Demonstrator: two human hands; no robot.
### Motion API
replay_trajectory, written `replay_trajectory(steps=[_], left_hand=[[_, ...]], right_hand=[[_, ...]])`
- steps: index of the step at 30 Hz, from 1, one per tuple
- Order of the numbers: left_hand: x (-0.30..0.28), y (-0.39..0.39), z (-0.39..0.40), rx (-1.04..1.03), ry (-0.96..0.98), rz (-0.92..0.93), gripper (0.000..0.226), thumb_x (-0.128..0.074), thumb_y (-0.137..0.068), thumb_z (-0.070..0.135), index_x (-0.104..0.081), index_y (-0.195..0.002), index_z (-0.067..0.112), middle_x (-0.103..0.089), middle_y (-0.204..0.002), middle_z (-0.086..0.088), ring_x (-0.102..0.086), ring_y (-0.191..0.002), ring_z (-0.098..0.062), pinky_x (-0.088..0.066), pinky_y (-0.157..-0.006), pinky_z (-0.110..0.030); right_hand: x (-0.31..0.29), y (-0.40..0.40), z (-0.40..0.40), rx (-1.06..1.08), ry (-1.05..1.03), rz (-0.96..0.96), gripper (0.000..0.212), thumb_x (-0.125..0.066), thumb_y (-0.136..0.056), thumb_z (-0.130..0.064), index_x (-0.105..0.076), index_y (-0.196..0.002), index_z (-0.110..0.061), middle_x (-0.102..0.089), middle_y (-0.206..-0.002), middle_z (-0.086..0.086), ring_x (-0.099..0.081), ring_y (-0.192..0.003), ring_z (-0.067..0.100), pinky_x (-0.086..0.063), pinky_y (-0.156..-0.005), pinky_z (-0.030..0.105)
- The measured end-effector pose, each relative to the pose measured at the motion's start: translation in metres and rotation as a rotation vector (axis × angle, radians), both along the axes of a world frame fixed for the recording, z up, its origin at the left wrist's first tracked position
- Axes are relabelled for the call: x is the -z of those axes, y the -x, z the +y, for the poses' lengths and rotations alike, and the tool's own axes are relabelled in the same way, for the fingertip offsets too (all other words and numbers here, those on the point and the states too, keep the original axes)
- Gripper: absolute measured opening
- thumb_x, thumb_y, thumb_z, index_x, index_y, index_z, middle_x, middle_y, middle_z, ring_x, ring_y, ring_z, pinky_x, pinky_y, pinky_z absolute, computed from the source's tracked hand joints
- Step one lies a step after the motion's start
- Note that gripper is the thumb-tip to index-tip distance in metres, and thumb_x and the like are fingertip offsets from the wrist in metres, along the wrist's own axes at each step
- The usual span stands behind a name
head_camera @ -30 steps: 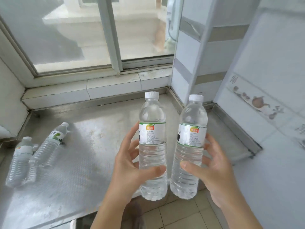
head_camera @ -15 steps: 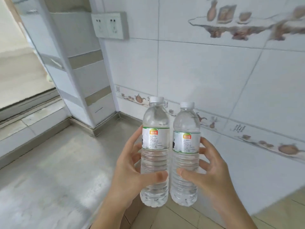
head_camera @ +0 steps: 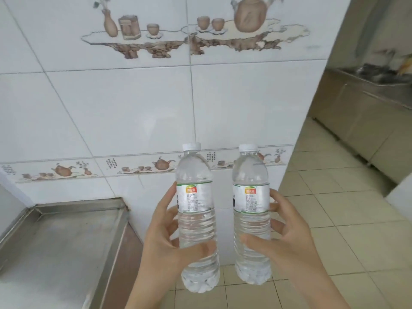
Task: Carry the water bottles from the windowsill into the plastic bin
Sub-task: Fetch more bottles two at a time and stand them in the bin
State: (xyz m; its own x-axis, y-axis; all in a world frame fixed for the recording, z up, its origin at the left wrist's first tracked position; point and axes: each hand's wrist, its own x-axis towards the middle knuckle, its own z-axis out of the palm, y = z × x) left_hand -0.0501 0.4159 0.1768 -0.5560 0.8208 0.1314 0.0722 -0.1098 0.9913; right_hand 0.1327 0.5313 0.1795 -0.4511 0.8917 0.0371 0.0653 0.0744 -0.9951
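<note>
I hold two clear water bottles upright in front of me, each with a white cap and a white label edged in green. My left hand (head_camera: pixel 163 244) grips the left bottle (head_camera: pixel 196 201) around its ribbed lower half. My right hand (head_camera: pixel 289 239) grips the right bottle (head_camera: pixel 250 197) the same way. The bottles stand a little apart, over the tiled floor. No plastic bin is in view, and the window is out of sight.
A steel counter (head_camera: pixel 55 246) with a raised rim fills the lower left. A white tiled wall (head_camera: pixel 133 108) with teapot pictures is straight ahead and ends at a corner. Beige floor tiles (head_camera: pixel 334 197) lead right toward steel cabinets (head_camera: pixel 367 117).
My view has swung right, away from the window and the bottles lying on the counter, to the tiled wall and the room beyond. Both bottles stay in my hands, now slightly farther apart.
</note>
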Motion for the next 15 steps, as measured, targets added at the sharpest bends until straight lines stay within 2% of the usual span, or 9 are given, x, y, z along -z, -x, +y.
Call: replay_trajectory(steps=[2, 6, 11, 15], left_hand=[[0.0, -0.016, 0.023, 0.056, 0.011, 0.012, 0.11, -0.092, -0.035, 0.018, -0.05, -0.127, 0.062, -0.074, -0.114, 0.003, -0.07, -0.105, -0.016, -0.055, -0.082, -0.038], [0.002, -0.06, 0.077, 0.124, 0.009, -0.013, 0.106, -0.091, -0.032, 0.019, -0.054, -0.116, 0.07, -0.075, -0.112, 0.006, -0.071, -0.1, -0.012, -0.059, -0.079, -0.039], [0.0, -0.136, 0.153, 0.171, 0.009, -0.075, 0.105, -0.091, -0.03, 0.018, -0.056, -0.114, 0.07, -0.075, -0.113, 0.009, -0.071, -0.102, -0.014, -0.057, -0.087, -0.054], [-0.002, -0.201, 0.216, 0.224, -0.001, -0.114, 0.105, -0.091, -0.029, 0.017, -0.056, -0.115, 0.067, -0.075, -0.113, 0.007, -0.072, -0.099, -0.014, -0.055, -0.089, -0.056]], right_hand=[[0.0, -0.022, 0.015, 0.052, -0.011, 0.007, 0.086, -0.089, -0.048, -0.009, -0.056, -0.117, -0.048, -0.061, -0.106, -0.018, -0.064, -0.1, 0.008, -0.055, -0.07, 0.026], [0.001, -0.073, 0.056, 0.129, -0.03, 0.011, 0.089, -0.09, -0.052, -0.004, -0.053, -0.121, -0.047, -0.062, -0.11, -0.012, -0.064, -0.102, 0.009, -0.055, -0.071, 0.026], [0.0, -0.154, 0.119, 0.208, -0.051, -0.017, 0.089, -0.089, -0.053, -0.007, -0.051, -0.121, -0.05, -0.061, -0.114, -0.012, -0.063, -0.103, 0.008, -0.054, -0.066, 0.021], [-0.005, -0.223, 0.17, 0.254, -0.066, -0.045, 0.086, -0.089, -0.053, -0.006, -0.053, -0.117, -0.05, -0.062, -0.111, -0.012, -0.064, -0.095, 0.001, -0.052, -0.061, 0.014]])
